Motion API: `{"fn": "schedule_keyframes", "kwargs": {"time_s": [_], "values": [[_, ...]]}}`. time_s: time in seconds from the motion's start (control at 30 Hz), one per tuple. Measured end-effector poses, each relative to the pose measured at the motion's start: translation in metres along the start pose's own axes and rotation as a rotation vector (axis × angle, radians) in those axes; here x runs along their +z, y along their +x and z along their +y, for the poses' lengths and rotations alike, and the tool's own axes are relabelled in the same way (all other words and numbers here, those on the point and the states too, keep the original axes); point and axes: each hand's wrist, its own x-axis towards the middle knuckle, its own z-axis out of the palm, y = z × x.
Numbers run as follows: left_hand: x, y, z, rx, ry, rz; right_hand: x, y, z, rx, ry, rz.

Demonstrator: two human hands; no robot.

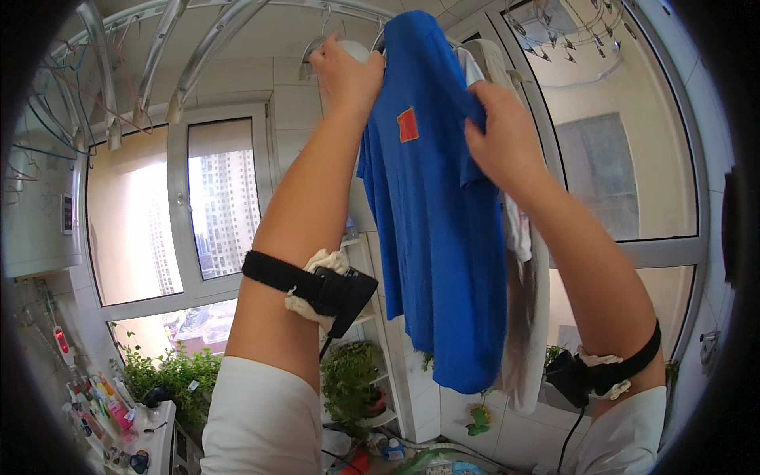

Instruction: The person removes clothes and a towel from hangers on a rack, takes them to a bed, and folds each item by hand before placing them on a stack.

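Observation:
A blue T-shirt (427,206) with a small red patch hangs in front of me from the overhead rack, its hem reaching down past mid-view. My right hand (507,134) is closed on its right shoulder and sleeve. My left hand (348,79) is raised at the shirt's upper left edge, close under the rack, with curled fingers. What those fingers grip is hidden behind the hand. Behind the T-shirt hang a white garment (518,229) and a long beige garment (528,317).
A curved metal drying rack (229,24) with wire hangers (59,103) spans overhead. A round clip hanger (566,28) hangs at upper right. Windows (222,190) stand behind. Below are green plants (178,376), a white shelf (384,380) and a counter (154,435) crowded with toiletries.

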Motion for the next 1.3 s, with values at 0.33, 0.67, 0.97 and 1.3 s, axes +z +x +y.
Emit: {"fn": "schedule_keyframes", "kwargs": {"time_s": [0.33, 0.67, 0.97, 1.3], "values": [[0.003, -0.012, 0.072, 0.814, 0.759, -0.354, 0.024, -0.053, 0.002, 0.103, 0.296, -0.162], [0.049, 0.009, 0.072, 0.054, 0.558, -0.621, 0.011, -0.079, 0.012, 0.191, 0.455, -0.232], [0.056, 0.001, 0.030, -0.017, 0.345, -0.313, -0.032, -0.100, 0.025, 0.195, 0.488, -0.396], [-0.007, -0.039, 0.038, -0.001, 0.395, -0.263, -0.037, -0.109, 0.028, 0.344, 0.642, -0.402]]}}
